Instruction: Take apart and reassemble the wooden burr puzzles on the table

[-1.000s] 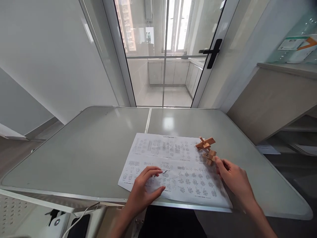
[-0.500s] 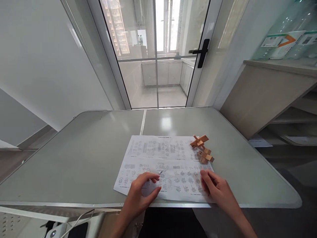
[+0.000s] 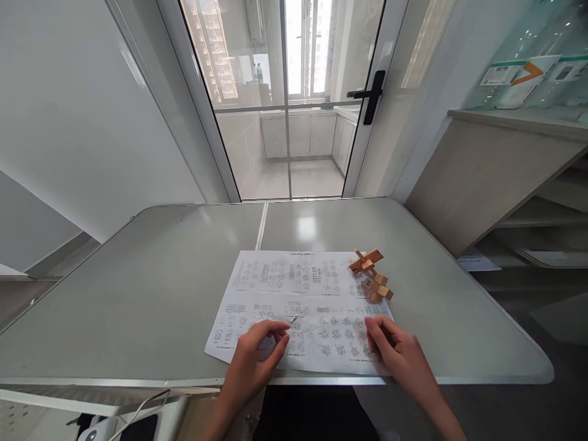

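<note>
A white printed sheet with rows of small diagrams lies flat at the table's front. My left hand is over its lower left part, fingers curved, a narrow gap between thumb and index finger, nothing seen in between. Close to the index fingertip, a thin dark piece, too small to name, lies on the paper. My right hand rests at the sheet's lower right with fingers curled and thumb against them; their inside is hidden. Beyond it sit two interlocking wooden puzzles, one reddish and one lighter with numbers on it.
The pale table has a metal rim and a seam. A glass door with a black handle stands behind it. Plastic bottles sit on a shelf at right. A white cable lies below the table's left front.
My left thumb and index finger have drawn closer together, near the thin dark piece. My right hand keeps its curled pose. The whole view has shifted slightly.
</note>
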Available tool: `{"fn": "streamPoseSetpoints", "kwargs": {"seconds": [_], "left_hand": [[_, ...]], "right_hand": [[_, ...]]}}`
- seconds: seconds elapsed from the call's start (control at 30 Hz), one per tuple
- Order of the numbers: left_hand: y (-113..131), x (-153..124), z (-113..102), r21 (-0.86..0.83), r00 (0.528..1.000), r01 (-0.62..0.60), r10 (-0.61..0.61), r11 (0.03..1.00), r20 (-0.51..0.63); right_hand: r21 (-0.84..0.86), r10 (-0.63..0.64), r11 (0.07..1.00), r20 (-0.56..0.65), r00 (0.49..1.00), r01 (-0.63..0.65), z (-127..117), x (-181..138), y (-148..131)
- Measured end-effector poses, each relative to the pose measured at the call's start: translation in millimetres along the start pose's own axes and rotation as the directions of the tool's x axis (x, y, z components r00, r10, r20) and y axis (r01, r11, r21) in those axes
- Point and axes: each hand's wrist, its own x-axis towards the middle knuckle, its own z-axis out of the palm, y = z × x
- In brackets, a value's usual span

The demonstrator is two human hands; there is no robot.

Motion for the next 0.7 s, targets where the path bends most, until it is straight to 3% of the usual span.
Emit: {"fn": "streamPoseSetpoints", "kwargs": {"seconds": [0.3,0.53,0.7], "left_hand": [[3.9,1.8,-2.5,-0.027,0.993,0.000,0.003,1.000,0.117],[16.3,2.0,9.0,-0.087,0.994,0.033,-0.023,0.996,0.106],[19.0,2.6,6.2,-0.120,0.988,0.087,-0.071,0.989,0.136]], "right_hand": [[-0.078,0.001,0.997,0.079,0.997,0.005,-7.9,13.2,5.6],[-0.168,0.038,0.985,0.016,0.999,-0.035,-16.0,19.9,13.9],[-0.184,0.048,0.982,-0.019,0.999,-0.050,-15.1,20.2,19.8]]}}
